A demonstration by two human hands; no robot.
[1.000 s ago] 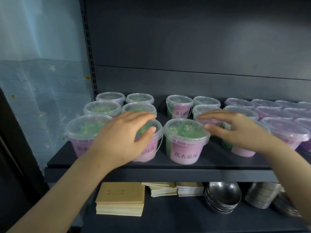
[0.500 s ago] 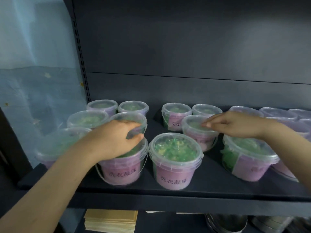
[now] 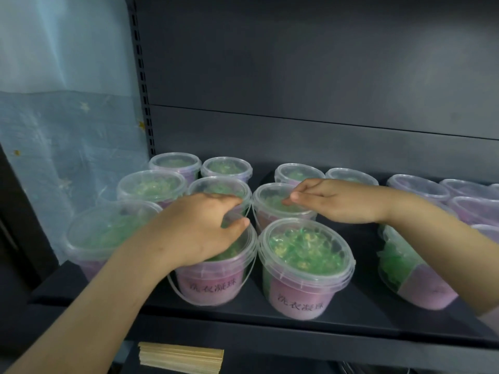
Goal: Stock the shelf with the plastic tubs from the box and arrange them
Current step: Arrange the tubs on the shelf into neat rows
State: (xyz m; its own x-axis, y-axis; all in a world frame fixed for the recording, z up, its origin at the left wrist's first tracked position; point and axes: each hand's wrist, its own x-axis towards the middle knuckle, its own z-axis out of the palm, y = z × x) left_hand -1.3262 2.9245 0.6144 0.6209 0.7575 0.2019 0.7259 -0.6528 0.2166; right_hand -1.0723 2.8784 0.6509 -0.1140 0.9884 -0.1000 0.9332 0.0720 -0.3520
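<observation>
Dark-grey shelf [image 3: 351, 314] is carrying rows of clear plastic tubs [image 3: 152, 186] filled with green beads, spreading from nine to three o'clock before you. Your left hand [image 3: 194, 230] is gripping the lid of the front tub [image 3: 213, 286], fingers and thumb curled round its rim. Your right hand [image 3: 343, 201] is holding the lid of the second-row tub [image 3: 267, 201] with curled fingers, at one o'clock from the front tub. Tan cards [image 3: 181, 357] are lying below at six o'clock.

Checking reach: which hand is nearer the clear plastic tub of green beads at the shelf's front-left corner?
Left. The left hand grips the neighbouring pink-labelled tub just right of the corner tub; the right hand holds a second-row tub farther right.
</observation>
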